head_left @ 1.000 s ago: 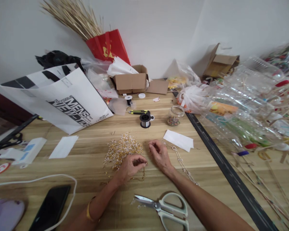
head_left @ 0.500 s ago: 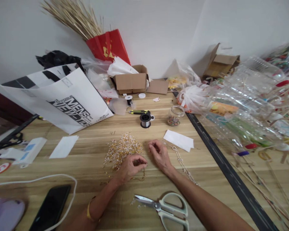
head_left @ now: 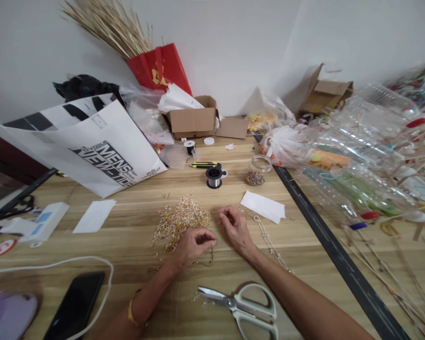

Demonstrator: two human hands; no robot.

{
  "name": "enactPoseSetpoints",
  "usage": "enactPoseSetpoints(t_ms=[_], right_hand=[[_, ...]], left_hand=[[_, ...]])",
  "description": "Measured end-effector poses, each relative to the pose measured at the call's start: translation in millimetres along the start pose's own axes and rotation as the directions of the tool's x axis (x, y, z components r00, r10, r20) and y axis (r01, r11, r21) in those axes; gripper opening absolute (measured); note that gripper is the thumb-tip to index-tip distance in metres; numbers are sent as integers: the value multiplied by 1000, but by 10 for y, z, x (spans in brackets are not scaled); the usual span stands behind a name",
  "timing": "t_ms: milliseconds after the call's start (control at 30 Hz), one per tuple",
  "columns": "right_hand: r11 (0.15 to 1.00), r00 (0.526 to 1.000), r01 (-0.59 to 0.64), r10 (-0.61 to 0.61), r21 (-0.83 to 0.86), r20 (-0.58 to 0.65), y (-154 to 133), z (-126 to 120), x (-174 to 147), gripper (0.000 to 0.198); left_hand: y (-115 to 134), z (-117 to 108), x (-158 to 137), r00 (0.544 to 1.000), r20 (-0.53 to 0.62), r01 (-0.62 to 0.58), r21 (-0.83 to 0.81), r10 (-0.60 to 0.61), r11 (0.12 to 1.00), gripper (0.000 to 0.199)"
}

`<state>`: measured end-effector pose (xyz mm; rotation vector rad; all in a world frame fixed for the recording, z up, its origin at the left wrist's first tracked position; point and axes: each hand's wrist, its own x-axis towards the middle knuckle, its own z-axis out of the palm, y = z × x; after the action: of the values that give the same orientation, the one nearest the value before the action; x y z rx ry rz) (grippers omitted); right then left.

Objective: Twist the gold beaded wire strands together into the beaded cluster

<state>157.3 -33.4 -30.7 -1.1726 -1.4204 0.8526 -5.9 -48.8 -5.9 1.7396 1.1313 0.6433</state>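
Note:
My left hand (head_left: 194, 246) rests at the front right edge of a loose pile of gold and clear beads (head_left: 184, 217), thumb and index finger pinched together. A thin gold beaded chain (head_left: 208, 262) curves over the tabletop up to those fingertips. Just to the right, my right hand (head_left: 235, 230) is closed with its fingertips pressed together; whatever they hold is too small to make out. Beside it, a strand of pale beads (head_left: 268, 241) lies along the right forearm. Scissors with pale handles (head_left: 257, 302) lie open between the forearms.
Behind the hands stand a wire spool (head_left: 214, 178) and a glass jar of beads (head_left: 258, 172). White paper (head_left: 263, 206) lies to the right. Plastic bottles (head_left: 361, 141) crowd the right side. A phone (head_left: 76, 304), white cable (head_left: 104, 262) and large paper bag (head_left: 92, 141) are on the left.

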Motion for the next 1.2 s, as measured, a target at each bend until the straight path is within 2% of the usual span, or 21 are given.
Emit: enactPoseSetpoints(t_ms=[800, 1200], right_hand=[[1000, 1000, -13, 13, 5, 17, -4, 1, -3, 18], [1000, 999, -24, 24, 6, 21, 18, 3, -3, 17]], left_hand=[[23, -20, 9, 1000, 19, 17, -28, -16, 999, 15], [19, -35, 17, 999, 38, 34, -130, -29, 991, 14]])
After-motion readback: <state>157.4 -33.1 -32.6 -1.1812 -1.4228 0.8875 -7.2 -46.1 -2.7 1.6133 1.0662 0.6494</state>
